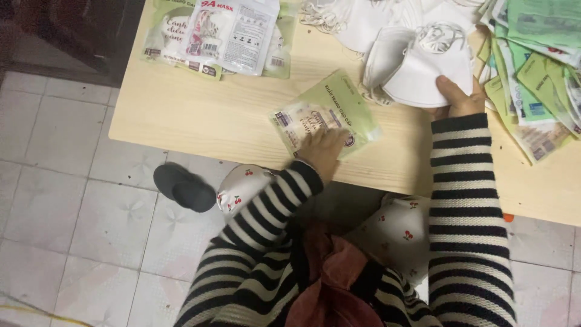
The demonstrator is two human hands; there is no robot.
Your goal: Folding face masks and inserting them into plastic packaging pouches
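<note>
the left hand (324, 148) presses flat on a light, slippery green pouch (327, 112) at table centre, best pinched at an edge, while the right hand (457, 97) at two o'clock pinches soft white masks (417, 75).

I have one view only, from the head-worn camera. It looks steeply down past the striped sleeves onto the near edge of the wooden table (200, 121) and the tiled floor (72, 230), at close range.
</note>
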